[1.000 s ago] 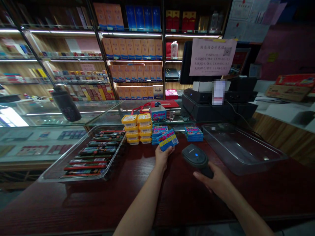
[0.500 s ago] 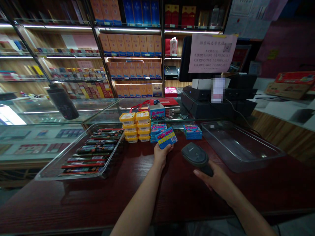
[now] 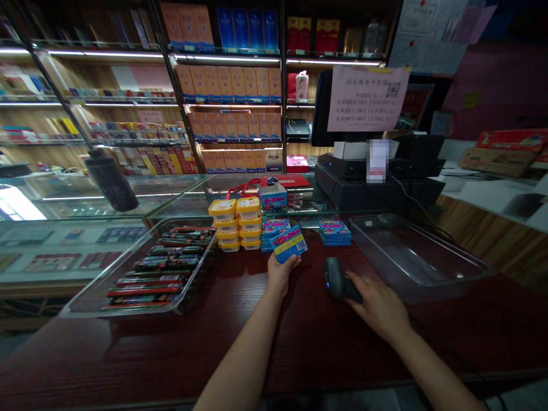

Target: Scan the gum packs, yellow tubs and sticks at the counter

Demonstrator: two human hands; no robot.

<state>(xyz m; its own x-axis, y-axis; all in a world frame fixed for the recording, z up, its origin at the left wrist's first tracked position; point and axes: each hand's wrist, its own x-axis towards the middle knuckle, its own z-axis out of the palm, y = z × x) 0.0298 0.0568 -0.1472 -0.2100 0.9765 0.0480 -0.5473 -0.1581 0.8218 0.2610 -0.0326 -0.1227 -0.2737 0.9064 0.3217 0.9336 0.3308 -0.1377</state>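
My left hand [image 3: 280, 270] pinches a flat blue packet [image 3: 290, 244] with pink lettering, a yellow band and a barcode facing me. In my right hand [image 3: 382, 308] is a dark barcode scanner [image 3: 336, 278], tipped on its side with a small blue light showing; I cannot tell whether it touches the counter. Just behind the held packet stands a stack of like packets [image 3: 274, 227], and a second stack [image 3: 334, 233] lies to the right. Yellow-lidded tubs [image 3: 235, 225] are piled in two columns to the left of the packets.
A clear tray [image 3: 184, 297] full of dark wrapped sticks is at the left. Another clear tray [image 3: 422, 283] stands at the right. Behind are an opened blue box [image 3: 274, 197], a monitor [image 3: 322, 108] with a pink notice, and a black bottle [image 3: 112, 181] on the glass case.
My right hand has turned the scanner from top-up to on its side and lowered it slightly; its blue light now shows. My left hand keeps the packet almost in place.
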